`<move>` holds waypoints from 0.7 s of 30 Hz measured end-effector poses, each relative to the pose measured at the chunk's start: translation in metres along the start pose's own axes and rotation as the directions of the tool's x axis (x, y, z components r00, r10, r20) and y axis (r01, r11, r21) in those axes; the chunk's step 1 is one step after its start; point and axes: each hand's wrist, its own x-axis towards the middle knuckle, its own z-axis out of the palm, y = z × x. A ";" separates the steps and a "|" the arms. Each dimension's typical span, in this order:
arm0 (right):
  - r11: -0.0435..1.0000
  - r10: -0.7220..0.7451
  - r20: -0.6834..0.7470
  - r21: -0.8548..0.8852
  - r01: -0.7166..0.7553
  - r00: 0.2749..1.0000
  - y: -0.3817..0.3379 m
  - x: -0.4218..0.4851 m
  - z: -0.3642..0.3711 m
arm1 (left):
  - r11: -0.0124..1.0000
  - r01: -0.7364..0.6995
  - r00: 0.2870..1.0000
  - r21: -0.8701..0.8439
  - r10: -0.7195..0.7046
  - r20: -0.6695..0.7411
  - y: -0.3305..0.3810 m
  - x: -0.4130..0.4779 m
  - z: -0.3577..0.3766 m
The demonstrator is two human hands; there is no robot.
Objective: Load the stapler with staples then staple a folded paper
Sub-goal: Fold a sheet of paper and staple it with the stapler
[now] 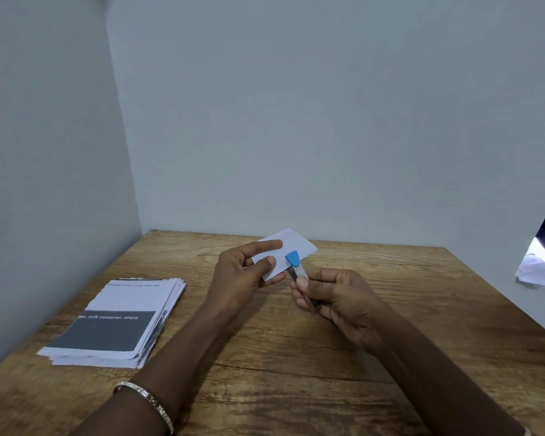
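Stapler point(294, 259) on paper point(298, 243) between hands point(235, 278)

One head-worn wide-angle view looks forward and down, close over the tabletop point(296, 357) in the lower frame, walls filling the upper frame.

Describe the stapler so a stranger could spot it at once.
Over the wooden table, two hands meet above the middle. The right hand grips the stapler, a small dark metal tool against the folded paper held by the left hand. Its bright blue cap stands out from the white paper.
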 end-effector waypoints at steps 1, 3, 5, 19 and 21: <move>1.000 -0.002 0.016 0.010 0.002 1.000 -0.001 0.000 -0.001 | 1.000 0.004 1.000 -0.016 -0.004 0.000 0.001 0.000 0.000; 1.000 -0.008 0.027 0.026 0.007 1.000 -0.001 0.001 -0.001 | 0.999 0.012 1.000 -0.043 -0.012 0.008 0.001 0.000 0.000; 0.999 -0.012 0.034 0.037 0.010 0.999 0.000 0.001 -0.002 | 0.998 0.020 1.000 -0.065 -0.019 0.011 0.001 0.001 0.000; 0.997 -0.027 0.012 0.079 0.026 1.000 -0.001 0.004 -0.006 | 0.990 0.045 0.999 -0.132 -0.045 0.004 -0.001 0.004 -0.002; 0.997 -0.027 0.001 0.076 0.027 1.000 0.000 0.004 -0.005 | 0.991 0.044 0.999 -0.125 -0.043 0.010 0.000 0.004 -0.001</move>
